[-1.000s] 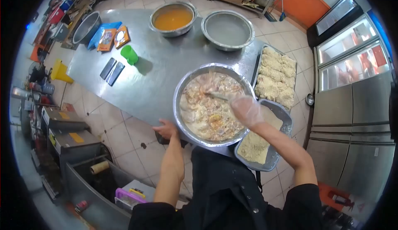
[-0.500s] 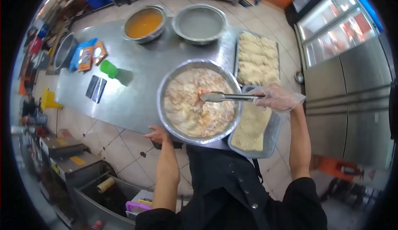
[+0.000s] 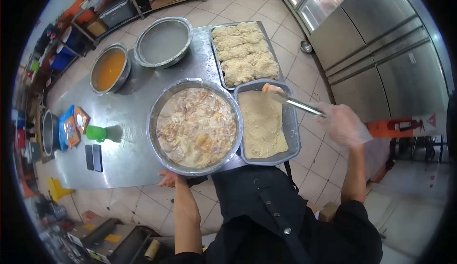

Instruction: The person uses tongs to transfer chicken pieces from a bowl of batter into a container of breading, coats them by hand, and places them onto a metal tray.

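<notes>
My right hand (image 3: 343, 125), in a clear plastic glove, is closed around metal tongs (image 3: 304, 106). A pinkish piece of raw meat (image 3: 272, 88) is in the tongs' tips, over the far end of a grey tub (image 3: 296, 142) of pale flour-like breading (image 3: 261, 123). Left of the tub stands a large metal bowl (image 3: 151, 135) full of meat pieces in a creamy, wet mixture (image 3: 196, 126). My bare left hand (image 3: 167, 178) is at the table's front edge, just below this bowl, fingers apart and holding nothing; the bowl partly hides it.
Behind the tub is a tray of breaded pieces (image 3: 245, 54). Two more bowls, one with orange liquid (image 3: 110, 71) and one with cloudy liquid (image 3: 164, 42), stand at the back. A green cup (image 3: 96, 133), packets (image 3: 71, 128) and two phones (image 3: 94, 158) lie left on the metal table.
The tongs have come out of the large bowl and moved right, over the breading tub, with a meat piece in them. My view has turned to the right. My left hand stays at the table edge.
</notes>
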Tool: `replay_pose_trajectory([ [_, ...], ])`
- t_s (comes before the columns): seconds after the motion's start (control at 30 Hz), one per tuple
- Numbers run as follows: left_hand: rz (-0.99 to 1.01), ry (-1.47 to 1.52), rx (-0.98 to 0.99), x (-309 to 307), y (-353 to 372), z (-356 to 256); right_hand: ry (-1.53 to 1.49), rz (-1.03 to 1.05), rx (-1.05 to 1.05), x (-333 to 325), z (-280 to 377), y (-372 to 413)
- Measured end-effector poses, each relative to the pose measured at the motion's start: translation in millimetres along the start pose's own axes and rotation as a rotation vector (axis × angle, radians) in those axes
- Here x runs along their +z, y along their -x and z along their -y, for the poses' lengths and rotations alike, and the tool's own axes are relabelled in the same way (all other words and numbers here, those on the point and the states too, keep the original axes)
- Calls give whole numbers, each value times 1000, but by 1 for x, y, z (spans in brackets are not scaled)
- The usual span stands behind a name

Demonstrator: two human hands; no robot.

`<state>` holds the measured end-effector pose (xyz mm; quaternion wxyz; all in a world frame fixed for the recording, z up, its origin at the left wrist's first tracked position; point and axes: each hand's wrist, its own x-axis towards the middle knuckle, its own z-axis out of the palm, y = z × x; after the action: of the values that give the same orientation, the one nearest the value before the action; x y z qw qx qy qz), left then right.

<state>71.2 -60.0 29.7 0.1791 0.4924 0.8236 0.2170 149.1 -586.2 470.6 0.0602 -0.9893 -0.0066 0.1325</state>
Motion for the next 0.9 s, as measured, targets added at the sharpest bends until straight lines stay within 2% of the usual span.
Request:
replay_pose_trajectory([
  [0.03,-142,-48,-15,15,-3,3,108,11,6,19,-2,-1],
  [0.1,-119,-51,-12,13,-4,-3,-107,67,-10,41,32,3],
  [0.13,-104,-63,-31,6,-6,1,-112,82,7,49,39,5],
  [0.17,72,-27,-58,-6,-8,4,-167,98,23,55,43,5],
  [0.2,110,-18,-43,-12,-5,-1,-228,108,39,62,49,7],
  [0.3,69,-34,63,-6,-6,9,-409,44,37,63,77,5],
  [0.33,62,-39,74,-4,-7,10,-399,84,-8,75,82,-2],
  [0.43,65,-35,93,-3,-10,13,-493,83,-124,125,118,-34],
  [0.5,60,-45,114,-2,-11,17,-564,180,-164,178,142,-59],
  [0.6,19,-81,183,9,-17,26,-660,204,-90,153,145,-63],
  [0.67,-136,-262,295,41,-34,43,-591,160,-117,207,86,-77],
  [0.73,-350,-697,515,75,-52,68,-250,378,3,174,53,-66],
  [0.77,-104,-357,309,38,-32,42,-243,471,6,195,32,-62],
  [0.8,45,-41,51,-9,-4,9,-234,565,21,224,19,-59],
  [0.83,45,-59,42,-14,-1,6,-221,589,9,239,20,-57],
  [0.9,56,-74,40,-21,2,0,-728,591,535,264,24,-56],
])
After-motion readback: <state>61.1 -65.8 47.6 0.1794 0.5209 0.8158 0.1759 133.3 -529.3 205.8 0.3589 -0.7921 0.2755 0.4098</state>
